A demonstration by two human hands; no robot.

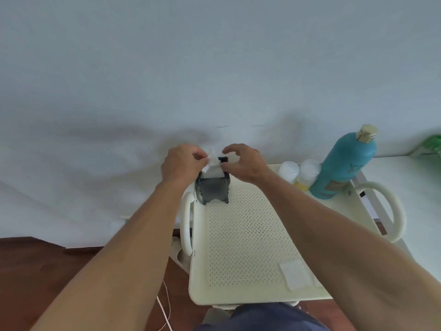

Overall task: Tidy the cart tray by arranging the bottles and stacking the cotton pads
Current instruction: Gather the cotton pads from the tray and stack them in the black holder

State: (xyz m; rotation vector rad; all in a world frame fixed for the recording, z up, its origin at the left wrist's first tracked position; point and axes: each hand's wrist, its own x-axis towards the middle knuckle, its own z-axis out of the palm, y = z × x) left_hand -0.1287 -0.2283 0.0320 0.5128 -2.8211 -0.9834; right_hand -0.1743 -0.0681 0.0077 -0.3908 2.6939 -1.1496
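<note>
One tray (248, 297), one teal bottle (343, 168), two small white-capped bottles (289, 170) (309, 169), one dark holder (213, 188), two hands (182, 164) (245, 164).

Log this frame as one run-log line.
left hand: pinching cotton pad | right hand: steadying dark holder | loose pad on tray

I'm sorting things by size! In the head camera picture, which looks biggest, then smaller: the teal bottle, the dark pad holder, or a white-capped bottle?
1. teal bottle
2. dark pad holder
3. white-capped bottle, partly hidden by the right hand, so unsure.
</note>
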